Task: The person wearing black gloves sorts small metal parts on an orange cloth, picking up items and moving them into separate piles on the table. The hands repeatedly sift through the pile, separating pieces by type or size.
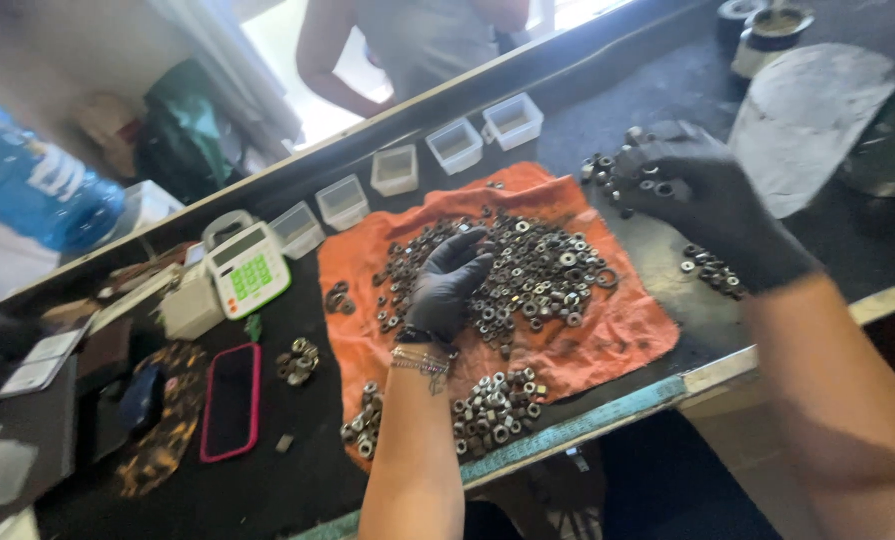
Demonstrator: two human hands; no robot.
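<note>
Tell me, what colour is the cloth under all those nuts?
The cloth is orange, seen in the head view.

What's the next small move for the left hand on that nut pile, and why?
Probably close the left hand fingertips on a few nuts from the main pile on the orange cloth. The gloved fingers already rest spread on the pile, and small sorted groups lie near the cloth's front edge. The right hand hovers over another cluster.

Black-gloved left hand (448, 285) rests on nuts (528, 270) heaped on an orange cloth (608, 340); right hand (713, 200) hovers over the bench (268, 490).
</note>
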